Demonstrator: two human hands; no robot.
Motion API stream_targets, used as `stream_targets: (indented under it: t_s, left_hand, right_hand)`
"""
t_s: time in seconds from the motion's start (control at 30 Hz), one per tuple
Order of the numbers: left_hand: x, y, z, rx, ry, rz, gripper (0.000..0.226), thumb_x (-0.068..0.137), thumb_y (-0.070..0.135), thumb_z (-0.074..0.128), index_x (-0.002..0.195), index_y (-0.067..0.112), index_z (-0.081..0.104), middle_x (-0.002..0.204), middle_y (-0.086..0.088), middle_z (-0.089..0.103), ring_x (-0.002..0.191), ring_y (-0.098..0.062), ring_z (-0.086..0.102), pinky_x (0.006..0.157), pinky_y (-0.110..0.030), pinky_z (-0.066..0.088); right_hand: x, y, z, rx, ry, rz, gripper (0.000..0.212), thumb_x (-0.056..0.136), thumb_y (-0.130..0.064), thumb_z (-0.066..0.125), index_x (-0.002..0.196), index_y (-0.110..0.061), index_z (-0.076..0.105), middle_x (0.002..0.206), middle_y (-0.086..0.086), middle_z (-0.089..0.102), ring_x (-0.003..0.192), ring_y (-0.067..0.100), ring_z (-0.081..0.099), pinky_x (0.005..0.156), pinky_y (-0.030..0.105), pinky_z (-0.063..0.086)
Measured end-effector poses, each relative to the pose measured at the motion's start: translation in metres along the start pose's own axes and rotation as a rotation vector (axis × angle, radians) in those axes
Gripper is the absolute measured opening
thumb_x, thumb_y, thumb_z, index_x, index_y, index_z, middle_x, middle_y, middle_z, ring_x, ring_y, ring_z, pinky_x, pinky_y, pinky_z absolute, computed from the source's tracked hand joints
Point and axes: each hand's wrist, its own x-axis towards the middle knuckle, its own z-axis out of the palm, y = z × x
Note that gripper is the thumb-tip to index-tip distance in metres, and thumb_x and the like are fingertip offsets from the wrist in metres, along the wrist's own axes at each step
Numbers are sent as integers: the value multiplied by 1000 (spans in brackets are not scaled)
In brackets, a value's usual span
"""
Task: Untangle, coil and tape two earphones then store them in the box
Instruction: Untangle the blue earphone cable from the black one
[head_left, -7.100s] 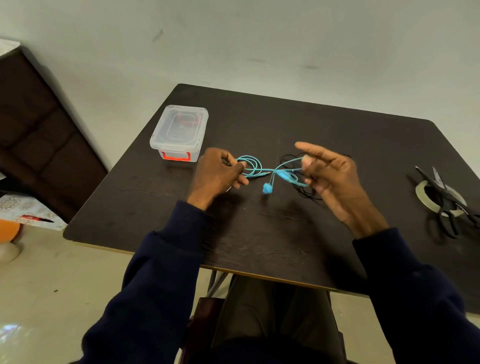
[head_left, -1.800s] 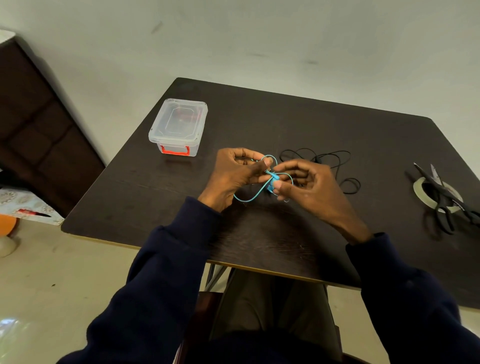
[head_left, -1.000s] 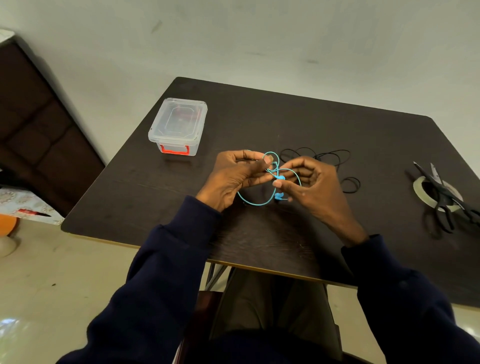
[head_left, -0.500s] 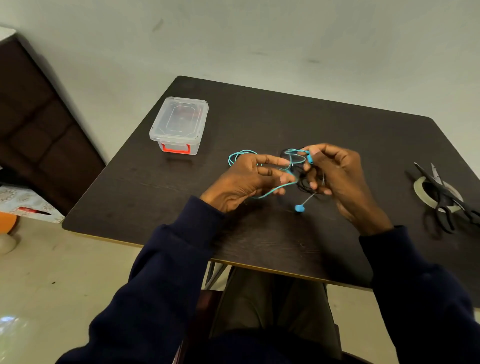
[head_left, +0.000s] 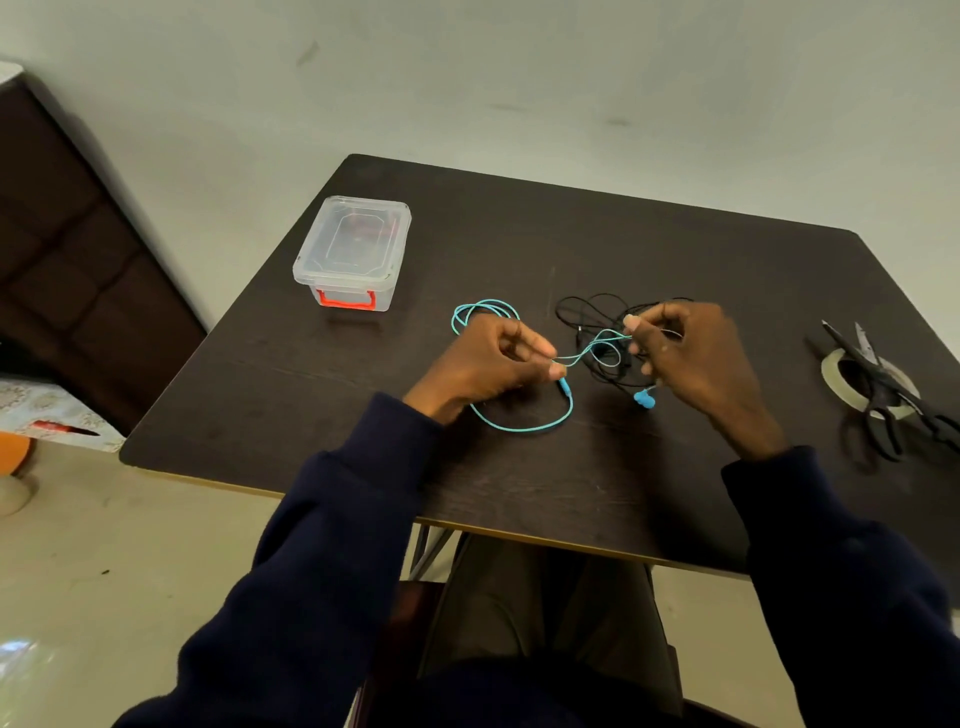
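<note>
Evidently untangling: two hands draw the blue earphone (head_left: 524, 427) away from the black earphone (head_left: 587, 312).

The left hand (head_left: 488, 364) has its grip closed to a fingertip pinch on the blue cord. The right hand (head_left: 691, 358) pinches the same cord farther along, above the black heap on the table (head_left: 519, 244), probably stretching the span to show where the cords cross. The lidded box (head_left: 353, 249) waits far left, while the tape roll (head_left: 836, 371) and scissors (head_left: 883, 395) lie ready on the right.

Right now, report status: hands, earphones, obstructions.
Left hand, right hand both pinching blue earphone cable, stretched between them. Black earphone loose on table, overlapping the blue. Clear box lid on. Scissors off right, out of the way.
</note>
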Motion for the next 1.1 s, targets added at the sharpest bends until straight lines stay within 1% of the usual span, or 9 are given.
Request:
stream_targets:
  t_s: [0.1,0.2,0.33,0.47,0.53,0.63,0.77,0.93,1.1]
  left_hand:
    - [2,-8,24,132,102,65,66,73,5,86,131,16,57,122,-3,59,92,-16,61,86,-33,56]
    - [1,-8,32,281,48,201,63,81,10,80,136,27,56,135,2,53,108,-13,59,91,-26,53]
    - [4,-5,32,217,8,245,11,92,15,71,101,15,76,100,8,71,95,-3,66,90,-27,53]
    - [1,2,20,-122,58,205,28,104,21,53,94,4,73,80,-8,74,84,-20,69,83,-33,51]
    - [0,5,11,-312,96,157,34,105,29,50,94,7,72,68,-5,65,77,-25,70,81,-38,52]
    - [1,6,3,-445,207,125,37,104,34,51,91,6,71,59,0,45,52,-15,52,58,-28,48]
    - [0,5,-1,-314,366,101,41,103,38,54,83,7,72,56,1,40,47,-7,32,43,-20,25]
    - [-3,9,-2,-331,562,60,43,104,36,51,77,6,64,57,-2,43,46,-7,34,42,-20,25]
    - [0,7,-7,-358,671,31,37,99,38,59,68,17,63,55,6,47,52,-8,37,48,-22,30]
  right_hand:
    - [-1,-5,-2,185,-94,24,26,104,-27,57,94,-10,72,65,-1,63,50,11,55,44,22,43]
    - [-2,-12,-8,425,-148,92,32,105,-31,54,94,-6,70,58,-1,50,47,12,45,38,18,32]
    - [-4,-20,-18,612,-272,164,37,96,-36,63,101,0,70,61,1,44,48,10,40,37,16,31]
    - [-9,-14,-28,438,-244,127,43,76,-39,77,98,-2,74,66,7,59,51,13,52,46,20,46]
    - [-10,-9,-36,396,-249,148,40,75,-38,78,98,-4,76,72,13,65,58,16,58,56,25,54]
    - [-13,-5,-46,379,-328,186,40,79,-36,72,102,-2,75,71,14,65,65,20,65,67,31,58]
    - [-16,-4,-49,352,-403,231,44,92,-35,63,103,7,67,81,17,73,68,24,71,60,29,61]
    - [-17,4,-42,207,-389,366,37,101,-27,59,99,9,67,87,24,75,60,23,70,49,25,56]
    - [-17,13,-35,55,-428,428,17,101,-7,54,102,4,67,75,16,73,49,19,68,43,22,53]
